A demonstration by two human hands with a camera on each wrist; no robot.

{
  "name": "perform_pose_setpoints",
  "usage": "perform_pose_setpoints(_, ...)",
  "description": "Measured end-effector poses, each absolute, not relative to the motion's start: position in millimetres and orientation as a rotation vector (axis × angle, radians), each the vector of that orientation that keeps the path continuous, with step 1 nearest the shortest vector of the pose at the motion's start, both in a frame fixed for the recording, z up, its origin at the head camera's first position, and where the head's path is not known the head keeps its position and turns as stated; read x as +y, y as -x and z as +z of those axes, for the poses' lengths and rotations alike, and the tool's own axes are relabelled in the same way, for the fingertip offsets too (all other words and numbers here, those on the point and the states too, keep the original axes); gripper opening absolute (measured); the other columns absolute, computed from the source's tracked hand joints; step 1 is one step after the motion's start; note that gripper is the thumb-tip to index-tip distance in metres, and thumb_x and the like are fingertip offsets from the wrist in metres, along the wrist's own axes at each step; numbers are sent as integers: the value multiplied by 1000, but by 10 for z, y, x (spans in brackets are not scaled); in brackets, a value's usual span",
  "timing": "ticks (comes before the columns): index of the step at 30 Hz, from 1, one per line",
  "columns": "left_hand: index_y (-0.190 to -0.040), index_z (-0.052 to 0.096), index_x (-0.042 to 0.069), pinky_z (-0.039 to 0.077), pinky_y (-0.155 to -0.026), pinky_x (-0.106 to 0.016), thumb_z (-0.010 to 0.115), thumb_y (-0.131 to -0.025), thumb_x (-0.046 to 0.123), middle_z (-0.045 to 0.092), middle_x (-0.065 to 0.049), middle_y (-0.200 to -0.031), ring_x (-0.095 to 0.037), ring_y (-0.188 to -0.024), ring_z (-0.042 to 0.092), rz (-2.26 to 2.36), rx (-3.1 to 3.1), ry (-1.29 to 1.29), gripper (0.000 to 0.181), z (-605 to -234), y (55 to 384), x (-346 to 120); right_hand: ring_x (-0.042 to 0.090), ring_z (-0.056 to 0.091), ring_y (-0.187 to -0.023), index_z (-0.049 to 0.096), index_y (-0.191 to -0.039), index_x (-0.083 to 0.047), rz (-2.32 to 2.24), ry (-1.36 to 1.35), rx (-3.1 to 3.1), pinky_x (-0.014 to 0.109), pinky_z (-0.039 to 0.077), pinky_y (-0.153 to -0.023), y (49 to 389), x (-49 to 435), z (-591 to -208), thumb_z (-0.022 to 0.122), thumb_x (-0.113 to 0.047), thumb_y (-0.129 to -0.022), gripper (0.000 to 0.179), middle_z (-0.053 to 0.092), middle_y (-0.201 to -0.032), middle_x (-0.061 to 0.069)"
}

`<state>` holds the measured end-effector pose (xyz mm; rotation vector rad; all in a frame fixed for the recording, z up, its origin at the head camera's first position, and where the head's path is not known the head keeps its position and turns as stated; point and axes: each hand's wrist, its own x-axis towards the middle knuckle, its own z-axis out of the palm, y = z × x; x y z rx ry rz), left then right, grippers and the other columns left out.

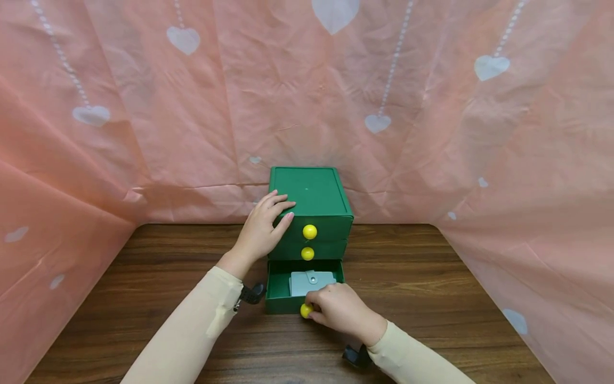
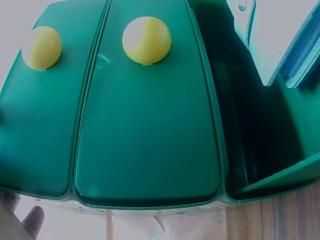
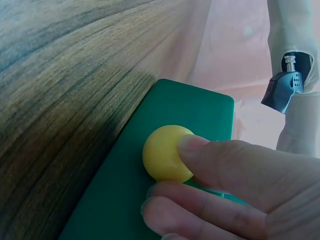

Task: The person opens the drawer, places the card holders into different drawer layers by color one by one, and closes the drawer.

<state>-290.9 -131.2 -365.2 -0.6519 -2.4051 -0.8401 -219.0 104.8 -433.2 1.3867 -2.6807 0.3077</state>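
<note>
A green three-drawer box (image 1: 312, 192) stands on the table with its bottom drawer (image 1: 278, 305) pulled out. Inside that drawer lies a light blue wallet (image 1: 307, 282) with a snap strap; the left wrist view shows part of the wallet (image 2: 270, 35) too. My right hand (image 1: 342, 309) pinches the bottom drawer's yellow round knob (image 3: 167, 152) between thumb and fingers. On the box's upper left edge rests my left hand (image 1: 261, 226), its fingers spread over the top. The upper yellow knob (image 1: 309, 231) and middle yellow knob (image 1: 307, 253) sit on closed drawers.
The box stands near the back of a brown wood-grain table (image 1: 408, 288). A pink cloth (image 1: 288, 96) with white hearts hangs behind and along both sides. Black wrist cameras are strapped on both forearms, the left one (image 1: 252, 293) close to the box's side.
</note>
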Motion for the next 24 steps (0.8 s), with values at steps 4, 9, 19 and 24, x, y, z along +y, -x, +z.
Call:
perform_pose_setpoints(4, -135, 64, 16, 22, -119, -54, 51, -105, 35, 51, -8, -147, -24, -149, 27, -836, -2412, 652, 37, -3655, 2910, -1312, -3, 43, -55, 70, -82, -20, 312, -1390, -2687, 17, 37, -51, 2202, 1051, -4328, 81, -30, -86, 15, 54, -64, -16)
perform_pose_setpoints(9, -135, 64, 17, 22, -119, -53, 51, -106, 35, 51, -7, -147, -23, -149, 27, -834, -2418, 647, 37, -3658, 2916, -1317, -2, 43, -55, 71, -82, -20, 327, -1386, -2691, 17, 36, -50, 2217, 1059, -4308, 82, -29, -85, 14, 51, -62, -17)
perform_pose_setpoints(19, -136, 64, 17, 22, -118, -55, 51, -106, 36, 51, -8, -147, -24, -149, 27, -832, -2417, 651, 38, -3648, 2914, -1316, -2, 47, -57, 72, -84, -20, 319, -1393, -2686, 17, 39, -51, 2246, 1069, -4288, 81, -27, -85, 12, 59, -67, -15)
perform_pose_setpoints(24, -135, 64, 17, 23, -118, -54, 51, -105, 36, 51, -8, -147, -24, -149, 27, -828, -2414, 653, 38, -3659, 2916, -1314, 2, 53, -61, 72, -91, -18, 252, -1343, -2699, 21, 45, -54, 2273, 1075, -4317, 81, -28, -86, 15, 68, -78, -8)
